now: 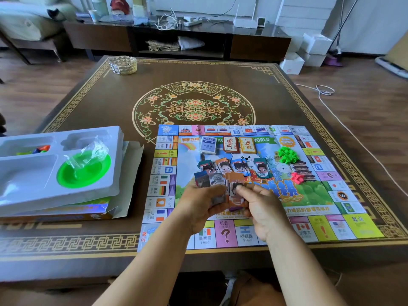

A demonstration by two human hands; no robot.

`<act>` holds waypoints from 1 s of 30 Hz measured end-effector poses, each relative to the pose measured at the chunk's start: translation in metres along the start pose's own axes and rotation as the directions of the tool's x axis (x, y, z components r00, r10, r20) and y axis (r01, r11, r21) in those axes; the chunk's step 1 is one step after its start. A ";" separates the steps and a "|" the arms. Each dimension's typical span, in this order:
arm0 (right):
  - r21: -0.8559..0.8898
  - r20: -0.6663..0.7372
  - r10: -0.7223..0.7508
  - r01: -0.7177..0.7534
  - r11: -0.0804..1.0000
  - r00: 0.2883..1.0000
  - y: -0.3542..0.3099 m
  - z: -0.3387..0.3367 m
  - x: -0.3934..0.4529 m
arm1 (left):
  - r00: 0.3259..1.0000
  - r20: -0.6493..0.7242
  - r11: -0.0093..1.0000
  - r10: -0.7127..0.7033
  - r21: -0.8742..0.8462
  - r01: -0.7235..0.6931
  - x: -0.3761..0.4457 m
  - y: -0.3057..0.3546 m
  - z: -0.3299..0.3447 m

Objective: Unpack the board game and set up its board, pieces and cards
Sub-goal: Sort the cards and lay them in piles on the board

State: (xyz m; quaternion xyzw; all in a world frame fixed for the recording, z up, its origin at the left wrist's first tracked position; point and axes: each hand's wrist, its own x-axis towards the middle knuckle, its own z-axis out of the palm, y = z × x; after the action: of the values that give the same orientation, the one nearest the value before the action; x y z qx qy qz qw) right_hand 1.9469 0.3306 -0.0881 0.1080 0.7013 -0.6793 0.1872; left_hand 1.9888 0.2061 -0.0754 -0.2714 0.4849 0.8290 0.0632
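Board (pixel 247 236) lies unfolded on the tabletop (pixel 220 69) with card decks (pixel 229 145), houses (pixel 287 155) and some banknote piles (pixel 234 165) laid out; both hands, left (pixel 202 203) and right (pixel 263 209), grip the remaining banknotes (pixel 220 187), with tokens (pixel 42 149) probably still in the tray (pixel 28 191)

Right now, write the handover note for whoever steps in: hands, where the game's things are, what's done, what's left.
Left hand: grips a fan of paper money. Right hand: fingers pinch the orange note at the fan's right side.
Board: unfolded flat on the table.
On the board: three card decks in a row, money piles below them, green houses, pink pieces.
Tray, left of the board, on the box: green bowl with a plastic bag, coloured pieces in one compartment.
Done: board, decks, houses.
Left: deal out the held money, unpack the tray's pieces.
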 end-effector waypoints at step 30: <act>-0.002 -0.014 0.015 -0.015 1.000 1.000 0.002 -0.001 0.006 | 1.000 -0.018 0.999 0.002 0.039 -0.002 0.001 0.002 0.001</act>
State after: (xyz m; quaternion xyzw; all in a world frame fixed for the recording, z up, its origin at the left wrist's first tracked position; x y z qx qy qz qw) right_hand 1.9419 0.3314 -0.0929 0.1176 0.7023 -0.6766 0.1875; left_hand 1.9866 0.2062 -0.0740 -0.2771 0.5019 0.8169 0.0634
